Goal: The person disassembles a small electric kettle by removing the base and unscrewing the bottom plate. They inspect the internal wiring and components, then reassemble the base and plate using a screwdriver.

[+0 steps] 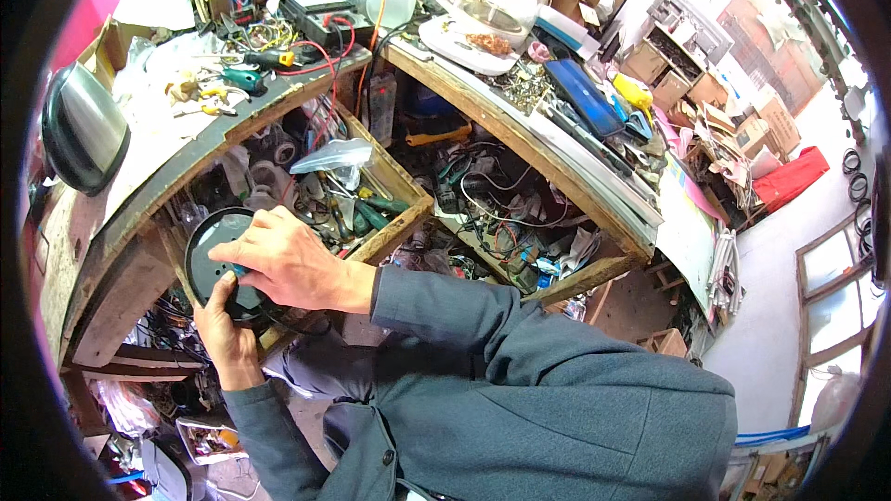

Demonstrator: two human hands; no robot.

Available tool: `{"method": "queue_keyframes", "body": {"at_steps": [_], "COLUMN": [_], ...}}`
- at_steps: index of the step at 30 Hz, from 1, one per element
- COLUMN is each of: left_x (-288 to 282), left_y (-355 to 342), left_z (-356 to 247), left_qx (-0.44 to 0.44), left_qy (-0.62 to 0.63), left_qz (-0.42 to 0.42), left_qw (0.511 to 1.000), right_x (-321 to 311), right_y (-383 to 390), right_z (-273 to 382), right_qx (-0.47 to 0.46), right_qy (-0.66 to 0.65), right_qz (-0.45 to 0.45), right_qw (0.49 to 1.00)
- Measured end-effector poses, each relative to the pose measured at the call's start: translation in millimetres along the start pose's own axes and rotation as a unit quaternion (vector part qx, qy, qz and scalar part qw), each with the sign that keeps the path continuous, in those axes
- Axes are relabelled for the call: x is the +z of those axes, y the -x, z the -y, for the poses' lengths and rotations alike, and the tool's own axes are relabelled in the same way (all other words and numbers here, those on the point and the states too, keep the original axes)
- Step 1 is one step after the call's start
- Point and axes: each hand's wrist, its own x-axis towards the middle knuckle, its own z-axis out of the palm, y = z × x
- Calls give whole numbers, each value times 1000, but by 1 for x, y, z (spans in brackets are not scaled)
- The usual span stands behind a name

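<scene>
A round black base (206, 239), disc-shaped with small holes, is held tilted over the open drawer. At its near edge, my left hand (228, 332) grips the rim, the thumb lying on the face. My right hand (283, 255) is closed above the middle of the disc, fingers pinched together. A bit of blue (239, 270) shows between those fingers; what kind of thing it is stays hidden. A dark cord runs from beneath the base toward my lap. On the bench to the left stands a steel and black electric kettle (85, 130).
The wooden drawer (394, 230) holds screwdrivers, parts and a plastic bag. Another compartment to its right is full of cables. On the bench lie a green-handled tool (243, 80), a multimeter (320, 14) with red leads, a coffee maker (492, 0) and a blue case (585, 97).
</scene>
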Motion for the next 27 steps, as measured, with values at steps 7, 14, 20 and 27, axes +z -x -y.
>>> {"method": "queue_keyframes", "body": {"at_steps": [7, 14, 20, 27], "left_x": [5, 2, 6, 4], "left_y": [2, 0, 1, 0], "left_z": [-1, -1, -1, -2], "left_qx": [-8, 3, 6, -6], "left_qy": [3, -14, -3, 4], "left_qz": [-4, -5, -10, -9], "left_qw": [1000, 1000, 1000, 1000], "right_x": [-3, -8, 2, -10], "right_y": [-2, -2, -5, -6], "right_z": [2, 4, 2, 4], "right_qx": [21, 36, 12, 11], "right_qy": [-44, 38, -28, 47], "right_qz": [-4, 46, -3, 54], "right_qw": [999, 998, 1000, 997]}}
